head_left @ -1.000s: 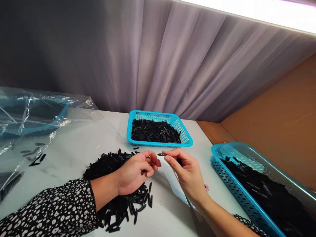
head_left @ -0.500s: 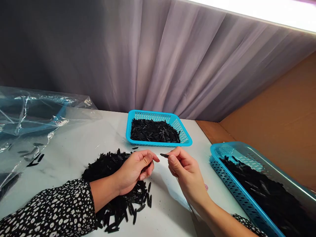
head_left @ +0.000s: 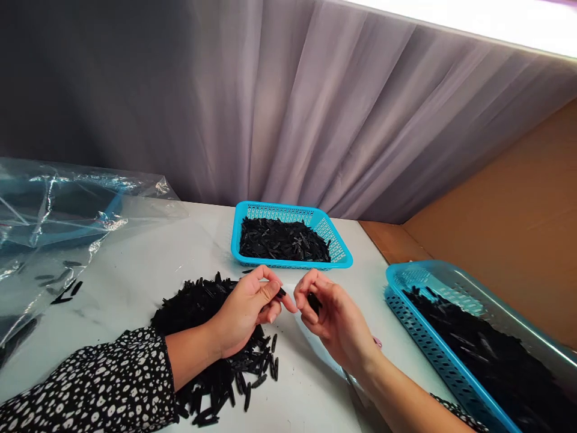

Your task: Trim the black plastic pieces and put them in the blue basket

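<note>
My left hand (head_left: pixel 252 307) is closed, pinching a small black elongated piece (head_left: pixel 280 293) between thumb and fingers. It hovers over a loose heap of similar black pieces (head_left: pixel 193 307) on the white table. Close beside it, my right hand (head_left: pixel 333 316) has its fingers curled around another dark piece (head_left: pixel 314 302), which shows in the palm. The fingertips of both hands nearly meet; I cannot tell whether they touch. Just behind them stands a blue perforated basket (head_left: pixel 293 263) holding many black pieces.
At the right, a second blue basket (head_left: pixel 433 355) holds more black pieces, with clear plastic along its far side. A clear plastic sheet (head_left: pixel 90 228) covers the left of the table, a few black pieces (head_left: pixel 67 293) near it. Behind hangs a grey curtain (head_left: pixel 288 108); brown board (head_left: pixel 505 210) stands right.
The black piece at my right fingertips has given way to one inside the curled fingers. My right hand has turned and moved slightly left. A piece now shows in my left fingertips.
</note>
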A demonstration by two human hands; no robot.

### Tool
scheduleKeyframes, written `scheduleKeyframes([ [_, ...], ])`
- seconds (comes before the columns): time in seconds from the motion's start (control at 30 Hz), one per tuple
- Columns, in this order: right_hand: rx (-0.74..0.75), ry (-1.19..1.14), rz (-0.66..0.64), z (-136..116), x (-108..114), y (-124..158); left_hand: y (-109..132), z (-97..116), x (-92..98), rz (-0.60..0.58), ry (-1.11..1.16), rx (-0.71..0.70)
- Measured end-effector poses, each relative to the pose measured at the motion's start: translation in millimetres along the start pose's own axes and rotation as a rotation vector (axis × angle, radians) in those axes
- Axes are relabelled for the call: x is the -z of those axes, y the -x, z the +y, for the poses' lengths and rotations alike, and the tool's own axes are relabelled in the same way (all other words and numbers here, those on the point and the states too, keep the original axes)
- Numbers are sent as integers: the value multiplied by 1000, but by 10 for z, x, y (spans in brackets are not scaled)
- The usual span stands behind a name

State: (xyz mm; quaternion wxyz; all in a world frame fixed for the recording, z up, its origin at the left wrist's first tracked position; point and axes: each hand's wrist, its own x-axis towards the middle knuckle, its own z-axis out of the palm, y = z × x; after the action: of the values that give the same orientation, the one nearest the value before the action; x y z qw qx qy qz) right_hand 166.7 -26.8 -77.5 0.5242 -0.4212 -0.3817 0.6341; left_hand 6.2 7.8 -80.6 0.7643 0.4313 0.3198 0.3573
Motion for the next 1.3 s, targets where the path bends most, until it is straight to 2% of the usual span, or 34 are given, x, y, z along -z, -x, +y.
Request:
scheduleKeyframes([
  [0.13,68,260,57,57,-10,4,-4,-1,-1,36,-35,-35],
  [0.27,157,477,94,85,-19,29,-14,-38,11,12,-53,-62],
  [0.43,162,439,133,89,-18,44,-1,-44,19,-59,-77,-48],
  [0.6,157,391,156,73,-7,50,19,5,15,29,-50,-48],
  [0.73,157,388,151,59,0,54,14,20,16,53,-43,-33],
  [1.07,201,448,192,76,47,45,0,-31,28,2,-60,-28],
  [1.3,222,494,214,45,27,59,-21,-36,26,42,-43,-94],
])
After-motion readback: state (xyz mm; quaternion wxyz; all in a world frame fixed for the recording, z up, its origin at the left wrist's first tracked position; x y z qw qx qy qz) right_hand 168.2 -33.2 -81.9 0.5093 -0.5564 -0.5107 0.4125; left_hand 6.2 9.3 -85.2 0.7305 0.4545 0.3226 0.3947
